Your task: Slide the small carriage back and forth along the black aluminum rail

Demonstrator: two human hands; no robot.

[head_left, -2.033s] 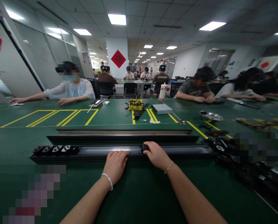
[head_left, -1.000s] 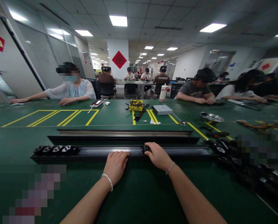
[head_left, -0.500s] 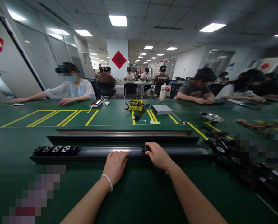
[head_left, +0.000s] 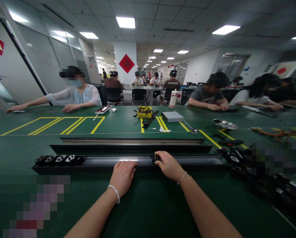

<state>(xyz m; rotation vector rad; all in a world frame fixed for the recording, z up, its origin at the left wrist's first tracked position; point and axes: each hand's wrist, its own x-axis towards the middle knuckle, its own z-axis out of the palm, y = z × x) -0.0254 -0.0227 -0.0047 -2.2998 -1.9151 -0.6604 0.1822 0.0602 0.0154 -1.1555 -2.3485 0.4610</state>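
A long black metal channel (head_left: 98, 161) lies crosswise in front of me, with a shiny inner floor. Several small black modules with pale metal tops (head_left: 60, 159) sit side by side in its left end. My left hand (head_left: 123, 175) grips the near edge of the channel around its middle, fingers together over the rim. Farther right, my right hand (head_left: 168, 166) pinches a small black module (head_left: 155, 158) inside the channel. Thumb and fingers partly hide that module.
Behind the channel lies a second black rail (head_left: 133, 147). Many black parts (head_left: 237, 162) are heaped at the right, near a metal bowl (head_left: 224, 124). A yellow box with cables (head_left: 145, 112), a grey box (head_left: 172, 116) and a white bottle (head_left: 173, 99) stand farther back. Co-workers sit across the table.
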